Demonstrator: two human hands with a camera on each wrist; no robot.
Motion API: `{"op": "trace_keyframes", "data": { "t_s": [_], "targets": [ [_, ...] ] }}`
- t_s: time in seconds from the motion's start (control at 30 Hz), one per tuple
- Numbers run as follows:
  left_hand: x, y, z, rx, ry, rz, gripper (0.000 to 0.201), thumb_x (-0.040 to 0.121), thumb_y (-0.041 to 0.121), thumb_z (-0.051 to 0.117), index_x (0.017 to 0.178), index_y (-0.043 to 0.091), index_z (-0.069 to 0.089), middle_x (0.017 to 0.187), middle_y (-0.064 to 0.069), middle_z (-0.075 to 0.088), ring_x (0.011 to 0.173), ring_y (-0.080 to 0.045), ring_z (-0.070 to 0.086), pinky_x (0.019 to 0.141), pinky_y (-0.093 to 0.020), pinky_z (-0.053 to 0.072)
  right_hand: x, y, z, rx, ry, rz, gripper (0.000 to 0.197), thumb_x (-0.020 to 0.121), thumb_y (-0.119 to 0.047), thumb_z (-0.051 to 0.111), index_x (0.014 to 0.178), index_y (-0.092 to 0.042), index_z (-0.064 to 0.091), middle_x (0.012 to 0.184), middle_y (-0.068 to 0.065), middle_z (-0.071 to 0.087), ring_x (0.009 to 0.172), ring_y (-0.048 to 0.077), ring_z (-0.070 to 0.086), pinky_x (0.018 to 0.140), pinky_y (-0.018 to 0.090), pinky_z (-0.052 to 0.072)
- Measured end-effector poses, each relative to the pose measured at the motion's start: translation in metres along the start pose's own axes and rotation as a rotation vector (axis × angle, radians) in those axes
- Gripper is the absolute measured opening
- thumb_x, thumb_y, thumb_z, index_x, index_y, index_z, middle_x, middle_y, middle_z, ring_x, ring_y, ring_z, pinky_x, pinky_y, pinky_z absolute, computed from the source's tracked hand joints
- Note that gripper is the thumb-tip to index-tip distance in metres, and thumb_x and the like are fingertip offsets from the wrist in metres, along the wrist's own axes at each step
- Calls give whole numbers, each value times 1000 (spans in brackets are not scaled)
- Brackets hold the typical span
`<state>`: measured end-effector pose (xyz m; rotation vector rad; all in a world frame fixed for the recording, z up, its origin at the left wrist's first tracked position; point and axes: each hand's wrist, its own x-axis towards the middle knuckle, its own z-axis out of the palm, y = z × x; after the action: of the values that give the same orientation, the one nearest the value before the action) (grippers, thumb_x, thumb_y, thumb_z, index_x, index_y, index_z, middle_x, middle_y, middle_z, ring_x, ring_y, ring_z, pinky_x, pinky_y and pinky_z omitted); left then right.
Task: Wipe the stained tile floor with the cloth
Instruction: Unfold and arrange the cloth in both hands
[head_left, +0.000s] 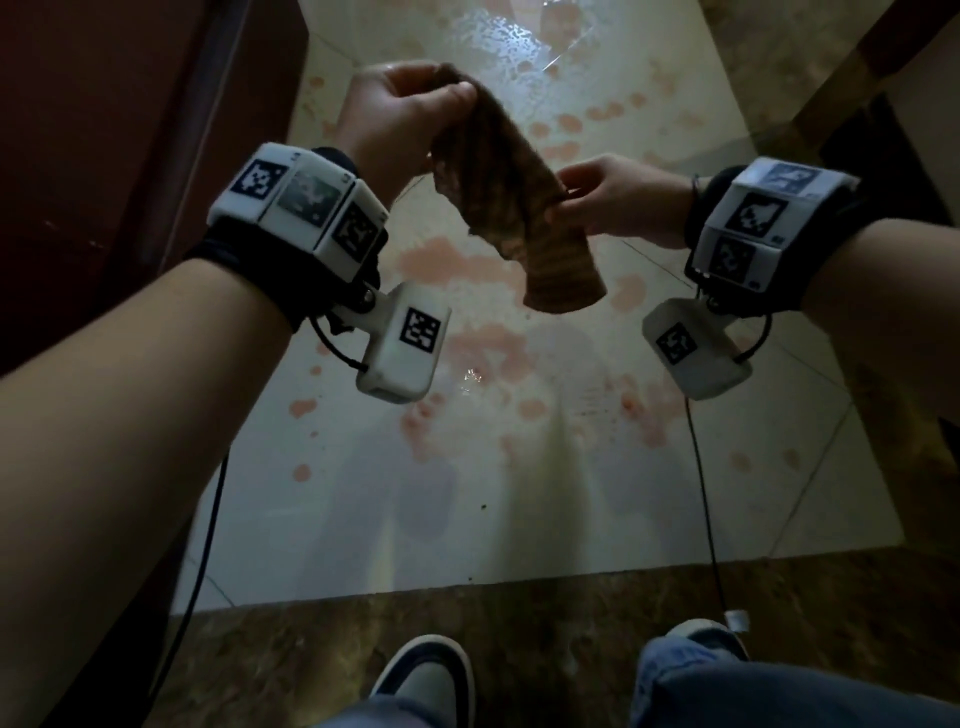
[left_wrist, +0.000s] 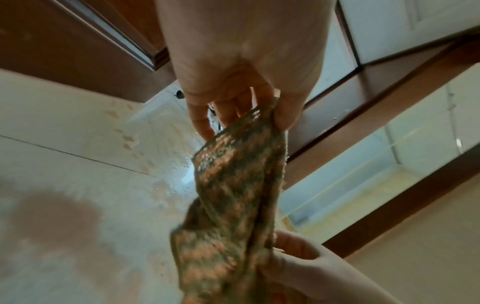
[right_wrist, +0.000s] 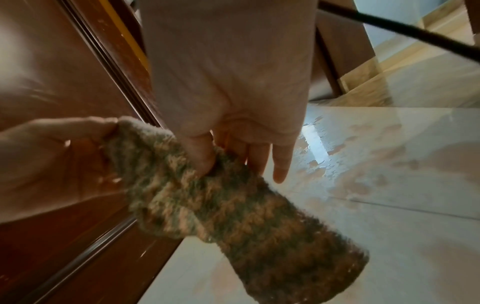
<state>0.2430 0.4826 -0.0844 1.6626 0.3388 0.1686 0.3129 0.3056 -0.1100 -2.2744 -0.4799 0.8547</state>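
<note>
I note a dark wooden door (head_left: 104, 156) along the floor's left edge. A brown marbled border strip (head_left: 519, 623) runs along the near edge, where two shoes (head_left: 426, 680) and blue jeans (head_left: 753, 691) stand.

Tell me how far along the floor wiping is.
Done: little that shows; pink stains cover the tile floor, and water beads on its far end. In hand: the left hand and right hand both grip the knitted cloth in the air, above the floor. Left: lowering it and wiping all the stains.
</note>
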Motion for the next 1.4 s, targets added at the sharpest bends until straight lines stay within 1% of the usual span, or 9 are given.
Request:
{"op": "trace_keyframes", "data": {
  "t_s": [0.2, 0.3, 0.47, 0.53, 0.67, 0.77, 0.97, 1.2, 1.4],
  "targets": [
    [-3, -15, -16, 139, -44, -35, 8, 85, 11, 63, 79, 17, 63, 73, 6, 65, 65, -4, 64, 77, -30, 56, -1, 3, -16, -296, 263, 4, 30, 92, -21, 56, 118, -9, 65, 113, 11, 66, 97, 21, 60, 83, 28, 48],
    [-12, -9, -8, 374, -262, 53, 24, 83, 10, 67, 107, 7, 67, 69, 17, 67, 66, 5, 62, 71, -14, 53, 1, 3, -19, -352, 378, 32, 29, 91, -16, 56, 116, -6, 68, 115, 16, 68, 95, 25, 62, 78, 27, 48],
    [-19, 4, 18, 852, -692, -160, 33, 92, 16, 56, 124, 13, 62, 137, 3, 55, 126, -15, 52, 114, -35, 34, -1, 2, -25, 365, 270, 65, 17, 92, -4, 52, 97, -13, 66, 89, 4, 66, 84, 20, 66, 66, 23, 59],
    [-12, 0, 17, 846, -602, -226, 33, 92, 6, 53, 124, 6, 61, 138, -3, 55, 126, -20, 51, 113, -36, 35, -6, 0, -26, 555, 171, 21, 18, 94, -3, 50, 93, -16, 63, 91, 2, 64, 85, 16, 66, 66, 20, 59],
    [2, -4, 1, 461, -39, -144, 22, 92, 4, 42, 88, 11, 63, 85, -2, 58, 81, -16, 54, 71, -28, 46, -12, -6, -26, 634, 76, -56, 24, 95, 0, 46, 90, -18, 62, 98, 2, 62, 91, 14, 65, 76, 23, 59],
    [5, -1, -4, 341, 198, 26, 25, 91, 4, 36, 103, 17, 54, 85, 6, 52, 80, -10, 50, 69, -18, 43, -16, -11, -27, 571, -5, -119, 25, 94, 0, 47, 85, -19, 61, 91, -1, 61, 85, 10, 63, 78, 20, 58],
    [-1, 11, 11, 289, -439, -214, 46, 92, -7, 44, 136, 6, 43, 96, 7, 55, 82, -2, 55, 59, -8, 52, -19, -17, -27, 522, -110, -135, 26, 96, -1, 45, 87, -18, 62, 92, -2, 62, 86, 7, 64, 78, 20, 59],
    [-2, -5, 40, 558, -413, -165, 18, 93, 13, 54, 110, 15, 61, 101, -5, 60, 99, -19, 56, 89, -32, 51, -35, 13, -36, 411, -100, 12, 26, 95, 3, 45, 91, -18, 61, 95, -1, 63, 91, 10, 64, 71, 14, 58],
    [-9, -21, 91, 592, -621, -46, 13, 86, 8, 62, 97, 12, 68, 83, 3, 62, 76, -7, 57, 91, -31, 50, -69, 61, -53, 237, -242, 143, 38, 92, 10, 40, 91, -20, 64, 91, -5, 68, 87, 6, 65, 77, 16, 56]
  ]
}}
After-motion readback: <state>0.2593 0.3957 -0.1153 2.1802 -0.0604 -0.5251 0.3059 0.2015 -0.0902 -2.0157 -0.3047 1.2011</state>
